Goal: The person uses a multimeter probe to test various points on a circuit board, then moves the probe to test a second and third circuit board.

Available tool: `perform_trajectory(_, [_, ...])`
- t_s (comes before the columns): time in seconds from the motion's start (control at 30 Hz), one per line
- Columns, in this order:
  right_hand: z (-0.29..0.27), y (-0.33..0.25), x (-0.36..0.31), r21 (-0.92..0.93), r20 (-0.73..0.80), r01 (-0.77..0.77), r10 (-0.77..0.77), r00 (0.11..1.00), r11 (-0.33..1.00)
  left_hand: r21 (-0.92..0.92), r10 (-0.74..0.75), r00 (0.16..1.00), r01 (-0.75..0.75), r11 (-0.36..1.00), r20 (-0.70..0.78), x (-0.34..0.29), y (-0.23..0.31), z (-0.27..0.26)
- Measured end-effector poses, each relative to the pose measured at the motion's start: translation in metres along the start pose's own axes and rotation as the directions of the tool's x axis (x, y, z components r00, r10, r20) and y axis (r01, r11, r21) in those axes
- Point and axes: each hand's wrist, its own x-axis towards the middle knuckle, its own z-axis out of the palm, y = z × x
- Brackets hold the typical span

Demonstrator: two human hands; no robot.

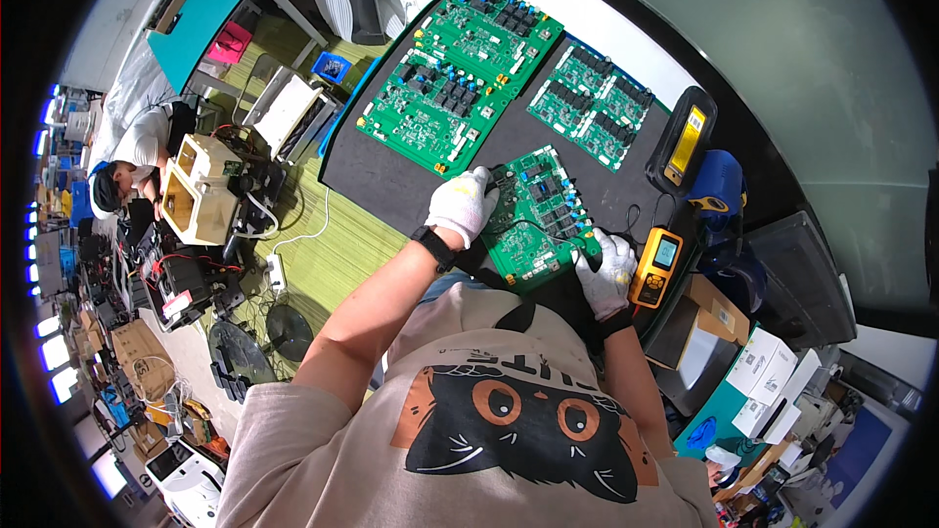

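A green circuit board (533, 225) with black and blue parts lies at the near edge of the dark work surface, between my white-gloved hands. My left hand (462, 205) is closed on the board's left edge. At the lower right corner, my right hand (606, 274) grips the same board, its fingers bent over the edge. A thin black cable runs across the board. Beyond it, larger green boards (430, 112) lie at the far left, and a panel of smaller boards (591, 106) sits at the far right.
Right of my right hand lies a yellow handheld meter (656, 267). Behind it are a black and yellow case (682, 142) and a blue device (719, 184). A cardboard box (709, 313) stands at the lower right. Another person (137, 156) bends over equipment at the left.
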Motion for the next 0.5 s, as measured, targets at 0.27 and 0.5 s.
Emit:
perform_trajectory(0.27, [0.0014, 0.0012, 0.0001, -0.006, 0.001, 0.003, -0.003, 1.000, 1.000, -0.041, 0.026, 0.999, -0.027, 0.999, -0.028, -0.0014, 0.0001, -0.0016])
perform_trajectory(0.5, [0.0017, 0.0019, 0.0000, 0.003, 0.009, -0.010, 0.010, 1.000, 1.000, -0.004, 0.016, 1.000, -0.016, 1.000, -0.024, 0.0002, 0.0002, 0.0001])
